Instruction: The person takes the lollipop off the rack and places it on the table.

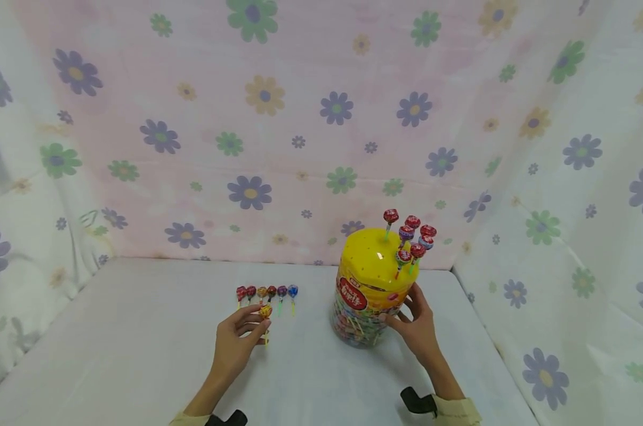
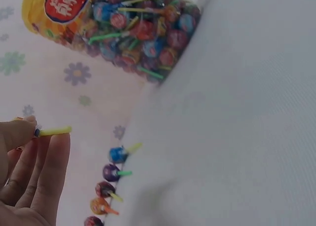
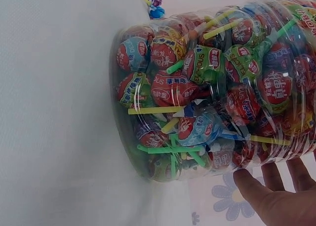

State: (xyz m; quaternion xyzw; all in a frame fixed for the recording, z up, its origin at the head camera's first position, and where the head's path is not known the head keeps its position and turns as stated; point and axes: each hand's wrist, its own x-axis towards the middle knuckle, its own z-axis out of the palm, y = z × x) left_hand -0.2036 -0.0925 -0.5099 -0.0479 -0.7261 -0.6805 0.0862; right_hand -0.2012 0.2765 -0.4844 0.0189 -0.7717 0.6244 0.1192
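Note:
My left hand [image 1: 235, 343] pinches a lollipop [image 1: 266, 311] in a yellow wrapper between thumb and fingers, just in front of a row of lollipops. In the left wrist view its yellow stick [image 2: 55, 131] juts past the fingertips, while the hand mostly hides the candy. My right hand [image 1: 421, 332] holds the side of a large clear jar [image 1: 356, 322], thumb at the front and fingers around the right side. The jar stands upright, full of wrapped lollipops. Several lollipops [image 1: 391, 216] stand stick-down in the right part of its yellow lid [image 1: 365, 251].
Several lollipops [image 1: 282, 291] in different colours lie side by side on the white tabletop [image 1: 156, 331], left of the jar, sticks toward me. A flower-patterned cloth [image 1: 300, 165] hangs behind the table and along both sides.

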